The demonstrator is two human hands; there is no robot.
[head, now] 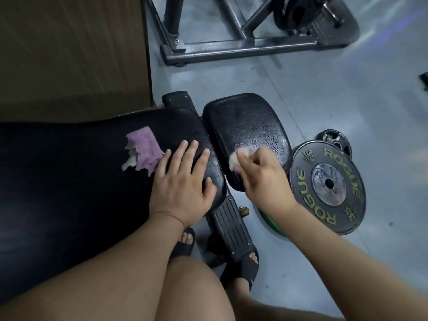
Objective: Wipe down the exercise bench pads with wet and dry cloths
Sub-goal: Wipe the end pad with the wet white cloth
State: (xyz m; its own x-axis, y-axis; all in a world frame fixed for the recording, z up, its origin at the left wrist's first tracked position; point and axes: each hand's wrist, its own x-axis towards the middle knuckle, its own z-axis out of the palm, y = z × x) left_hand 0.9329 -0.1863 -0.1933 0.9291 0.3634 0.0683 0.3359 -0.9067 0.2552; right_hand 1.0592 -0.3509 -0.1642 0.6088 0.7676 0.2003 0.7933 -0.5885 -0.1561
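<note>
A black exercise bench has a long pad on the left and a smaller seat pad on the right. My right hand grips a small whitish cloth pressed on the seat pad's near part, where the surface looks shiny and cracked. My left hand lies flat with straight fingers on the end of the long pad. A purple cloth with a white torn edge lies on the long pad, just left of my left hand.
A Rogue 35 lb weight plate lies on the grey floor right of the seat pad, with a smaller plate behind it. A metal rack base stands beyond. A brown panel is at the upper left. My sandalled feet are under the bench.
</note>
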